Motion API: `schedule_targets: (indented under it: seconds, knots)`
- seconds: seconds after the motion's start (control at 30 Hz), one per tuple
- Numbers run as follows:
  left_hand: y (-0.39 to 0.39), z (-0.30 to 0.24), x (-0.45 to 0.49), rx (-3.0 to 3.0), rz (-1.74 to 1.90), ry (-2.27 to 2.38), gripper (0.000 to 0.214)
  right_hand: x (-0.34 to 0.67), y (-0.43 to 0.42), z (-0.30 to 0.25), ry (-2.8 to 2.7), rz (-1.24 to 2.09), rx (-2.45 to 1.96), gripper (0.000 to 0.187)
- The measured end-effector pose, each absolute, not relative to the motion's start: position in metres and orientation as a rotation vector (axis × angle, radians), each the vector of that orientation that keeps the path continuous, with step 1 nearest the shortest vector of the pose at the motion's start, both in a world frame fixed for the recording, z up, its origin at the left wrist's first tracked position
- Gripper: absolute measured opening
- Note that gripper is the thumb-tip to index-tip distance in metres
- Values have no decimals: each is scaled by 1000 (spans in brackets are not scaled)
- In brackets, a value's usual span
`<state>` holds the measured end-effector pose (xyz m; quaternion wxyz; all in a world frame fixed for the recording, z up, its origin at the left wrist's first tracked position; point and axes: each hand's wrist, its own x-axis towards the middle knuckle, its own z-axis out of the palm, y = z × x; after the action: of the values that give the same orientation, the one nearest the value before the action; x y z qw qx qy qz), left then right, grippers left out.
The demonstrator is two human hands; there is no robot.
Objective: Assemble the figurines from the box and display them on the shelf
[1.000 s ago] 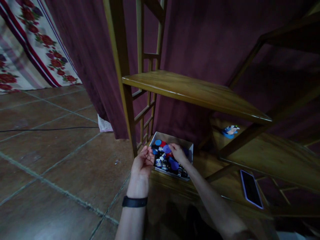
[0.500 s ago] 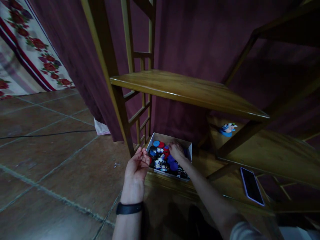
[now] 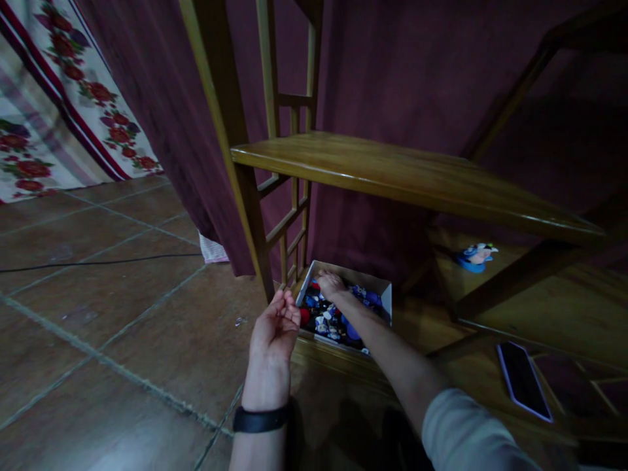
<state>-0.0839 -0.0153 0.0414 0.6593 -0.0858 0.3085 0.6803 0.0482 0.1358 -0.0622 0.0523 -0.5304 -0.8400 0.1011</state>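
A white-walled box (image 3: 386,299) full of small colourful figurines (image 3: 328,322) and round pieces, blue, purple, red and black, sits on the lowest shelf. My right hand (image 3: 330,284) reaches down into its far left corner; what its fingertips touch is hidden. At the box's near left side, my left hand (image 3: 275,320) is turned palm up, its fingers loosely bent and nothing visible in the palm. A red round piece (image 3: 305,316) shows just beside those fingers. Around my left wrist is a black band (image 3: 260,420).
A wooden shelf board (image 3: 392,163) overhangs the box, with a wooden post (image 3: 245,216) on the left. Farther right are a blue-based figurine (image 3: 475,258) and a phone (image 3: 524,381). A black cable (image 3: 108,262) crosses the tiled floor (image 3: 132,327).
My right hand has moved from the middle of the box to its far left corner. My left hand keeps its pose beside the box. The view has shifted slightly.
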Motion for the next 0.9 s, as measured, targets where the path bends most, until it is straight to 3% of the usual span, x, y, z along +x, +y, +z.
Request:
schedule_targets:
  seconds: [0.13, 0.27, 0.47, 0.67, 0.9]
  knots:
    - [-14, 39, -82, -183, 1541, 752, 18, 58, 128, -43, -2332, 398, -1656, 28]
    - [-11, 31, -69, -147, 1446, 948, 12, 66, 88, -13, -2049, 654, -1283, 29]
    - [-7, 25, -55, -142, 1350, 879, 20, 60, 13, 21, -2188, 770, -959, 36]
    - [-8, 31, -63, -253, 1408, 838, 23, 69, 40, -7, -2129, 716, -1132, 39]
    - [-9, 37, -71, -221, 1451, 887, 13, 51, 85, -48, -2709, 483, -1393, 33]
